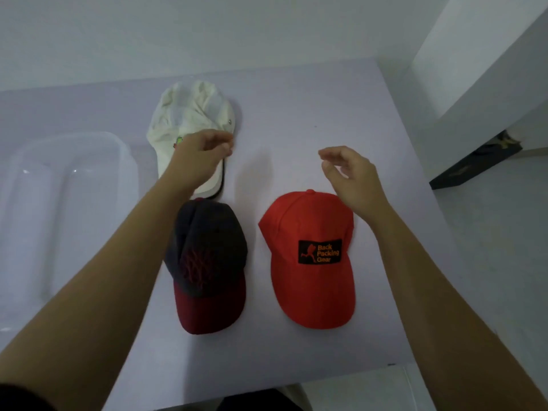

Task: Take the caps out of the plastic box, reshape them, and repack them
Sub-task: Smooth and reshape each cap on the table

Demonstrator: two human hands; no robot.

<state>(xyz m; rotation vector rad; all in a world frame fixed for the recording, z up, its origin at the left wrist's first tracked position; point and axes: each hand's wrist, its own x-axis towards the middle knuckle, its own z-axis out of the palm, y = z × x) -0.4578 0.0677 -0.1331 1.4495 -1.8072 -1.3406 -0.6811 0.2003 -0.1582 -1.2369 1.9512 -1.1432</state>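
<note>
Three caps lie on the pale table [341, 114]. A crumpled white cap [189, 114] lies farthest from me, its brim partly hidden under my left hand [201, 154], which hovers over it with fingers curled and nothing gripped. A dark grey cap with a maroon brim [207, 262] lies nearer, beside a rounded red cap with a black patch [308, 256]. My right hand [350, 176] hangs loosely open above the red cap's back edge. The clear plastic box [68, 188] stands at the left with no cap visible inside.
The table ends at a front edge near my body and a right edge beside a white wall corner [480, 69]. A dark object [474, 161] lies on the floor at the right.
</note>
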